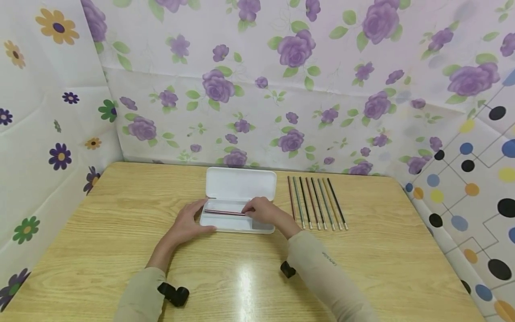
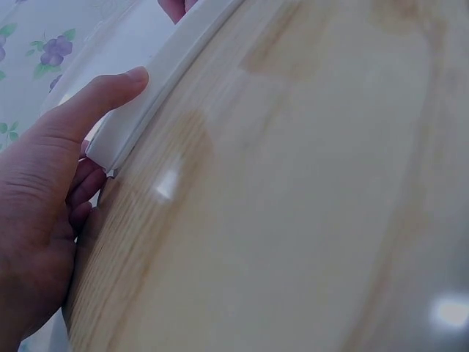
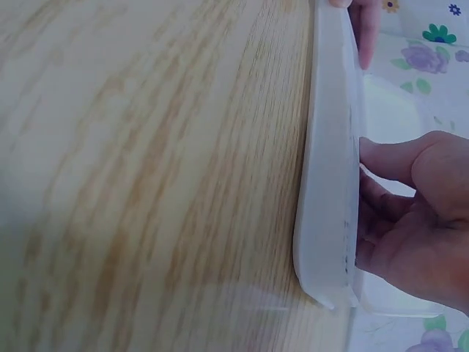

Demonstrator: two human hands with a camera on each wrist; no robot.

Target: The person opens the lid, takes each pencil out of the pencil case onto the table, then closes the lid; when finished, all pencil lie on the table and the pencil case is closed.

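Note:
A white pencil case point(image 1: 231, 225) lies with its lid point(image 1: 241, 183) raised at the back. My left hand point(image 1: 187, 225) grips the case's left end, thumb along the front edge and fingers around the far corner. In the left wrist view the thumb point(image 2: 121, 88) lies on the white rim. A dark red pencil point(image 1: 223, 212) lies lengthwise inside the case. Over the right half of the tray, my right hand point(image 1: 263, 210) pinches the pencil's right end, which its fingers hide. From the right wrist, the case's front wall point(image 3: 327, 147) covers the fingertips of the right hand point(image 3: 421, 198).
To the right of the case, several pencils point(image 1: 307, 201) in red, green, black and yellow lie side by side in a row on the wooden table point(image 1: 382, 250). Flowered sheeting point(image 1: 257, 112) hangs behind the table. Each wrist wears a black camera mount point(image 1: 174, 294).

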